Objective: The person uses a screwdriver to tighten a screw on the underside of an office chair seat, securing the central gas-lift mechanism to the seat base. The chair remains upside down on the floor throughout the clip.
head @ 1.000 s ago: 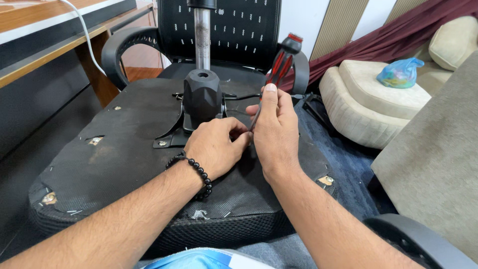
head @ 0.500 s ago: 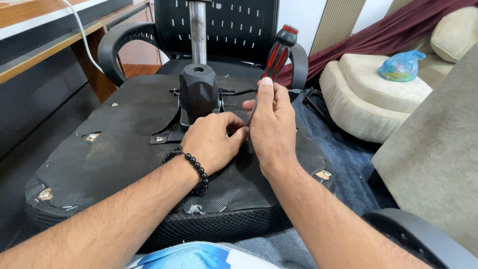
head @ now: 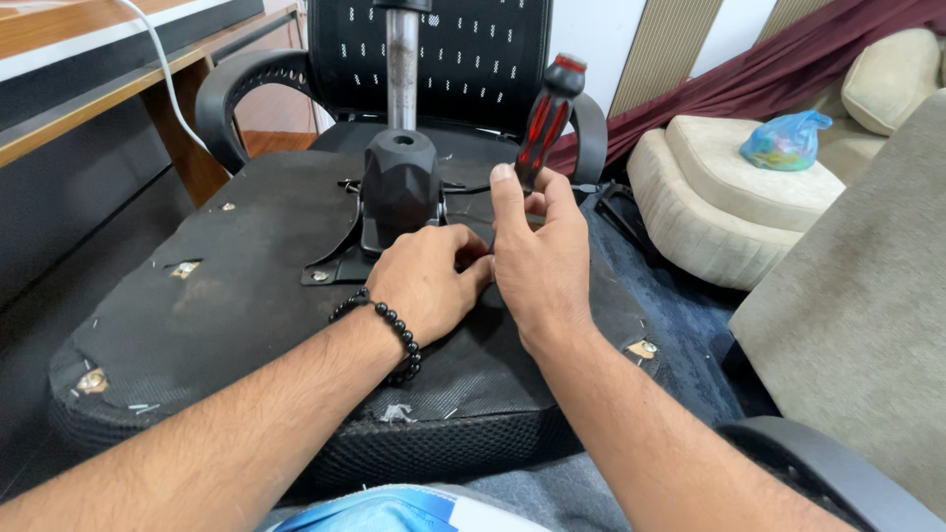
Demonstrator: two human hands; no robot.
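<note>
The left hand (head: 426, 281), fingers curled, rested on the upturned chair seat (head: 246, 296) without a visible hold. Touching it, the right hand (head: 540, 261) gripped a red-and-black screwdriver (head: 545, 118) upright. Farther right, 1 blue bag (head: 785, 140) lay on a cushion (head: 729, 197).

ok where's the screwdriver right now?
Head view, centre-right: the screwdriver stands upright in the right hand, just right of the black chair mechanism.
</note>
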